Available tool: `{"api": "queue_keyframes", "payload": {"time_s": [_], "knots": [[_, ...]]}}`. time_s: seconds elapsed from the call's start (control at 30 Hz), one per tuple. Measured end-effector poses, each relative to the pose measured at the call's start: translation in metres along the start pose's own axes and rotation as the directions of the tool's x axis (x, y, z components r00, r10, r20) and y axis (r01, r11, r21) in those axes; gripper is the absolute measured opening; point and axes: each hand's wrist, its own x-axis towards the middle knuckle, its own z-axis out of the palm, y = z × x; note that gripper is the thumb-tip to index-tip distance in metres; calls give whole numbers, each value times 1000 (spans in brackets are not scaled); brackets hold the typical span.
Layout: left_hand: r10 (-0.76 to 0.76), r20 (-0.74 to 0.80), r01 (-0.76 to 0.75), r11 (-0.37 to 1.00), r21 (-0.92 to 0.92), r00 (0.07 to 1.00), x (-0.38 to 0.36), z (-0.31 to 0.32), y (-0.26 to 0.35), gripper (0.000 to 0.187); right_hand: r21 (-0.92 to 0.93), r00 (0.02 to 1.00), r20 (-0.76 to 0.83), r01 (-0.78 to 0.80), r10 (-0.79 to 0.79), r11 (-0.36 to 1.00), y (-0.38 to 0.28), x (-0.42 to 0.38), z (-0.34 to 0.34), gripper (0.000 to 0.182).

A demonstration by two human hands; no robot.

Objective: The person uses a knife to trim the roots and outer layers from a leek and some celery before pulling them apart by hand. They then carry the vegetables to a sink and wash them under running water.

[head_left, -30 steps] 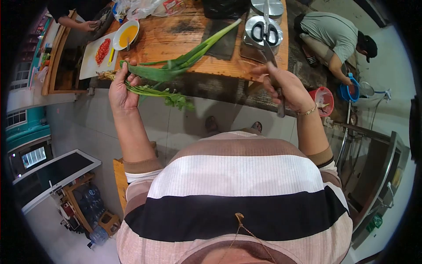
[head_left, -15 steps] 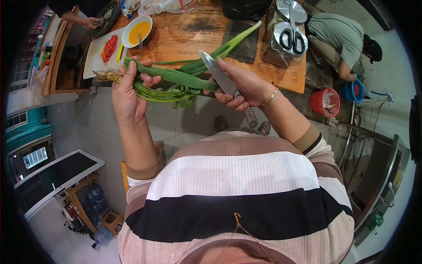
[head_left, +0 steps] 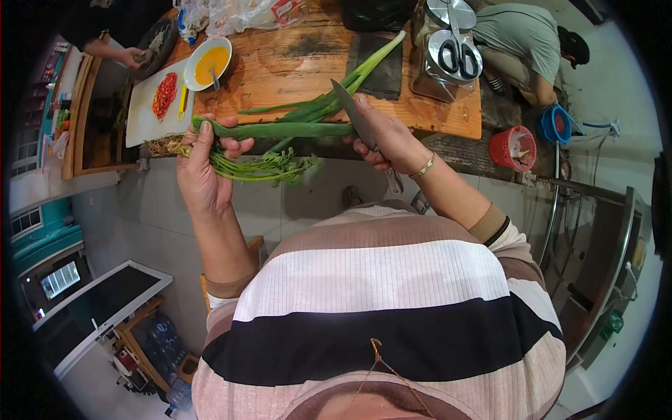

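My left hand [head_left: 204, 173] is closed around one end of a long green onion leaf [head_left: 287, 130] and a bunch of leafy herbs [head_left: 269, 168], whose pale roots stick out to the left. In my right hand [head_left: 393, 140] is a kitchen knife [head_left: 352, 112], blade pointing up and away, its handle end showing below the palm. The leaf stretches level between both hands, its right end at the blade and the right fingers, which partly hide it. Behind it, another green onion [head_left: 371, 64] lies slanting across the wooden table [head_left: 294, 77].
A white cutting board [head_left: 143, 105] bears chopped red pieces [head_left: 165, 96] and a yellow-handled tool [head_left: 183, 101]. Beside it stands a bowl of yellow liquid [head_left: 212, 64]. Scissors [head_left: 458, 57] lie on lidded jars at right. Another person [head_left: 525, 42] bends near a red basket [head_left: 512, 148].
The leaf between my hands has been drawn straighter and more level. The knife blade has turned more upright, and its edge now meets the leaf's right end. The whole view has shifted slightly.
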Motion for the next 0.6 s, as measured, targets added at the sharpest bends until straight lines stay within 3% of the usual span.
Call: {"api": "queue_keyframes", "payload": {"time_s": [0.13,0.3,0.37,0.47,0.5,0.6], "knots": [[13,87,-17,999,45,996,-6,10,2,16,-79,976,-113,179,-187,981,10,-3,2,67],[-6,403,-44,992,115,915,-18,30,0,15,-224,854,-311,360,-417,906,28,3,-9,68],[-29,506,-49,989,140,862,-23,40,-3,15,-191,810,-384,400,-443,896,33,-3,-13,68],[-136,611,-100,936,337,780,-23,51,-9,15,-163,727,-514,439,-456,884,49,-6,-37,67],[-179,605,9,962,272,776,-23,53,-13,14,-159,695,-556,450,-456,879,55,-8,-51,66],[-59,604,-41,988,150,795,-19,67,-11,14,-29,625,-718,415,-308,910,69,-27,-103,64]]}}
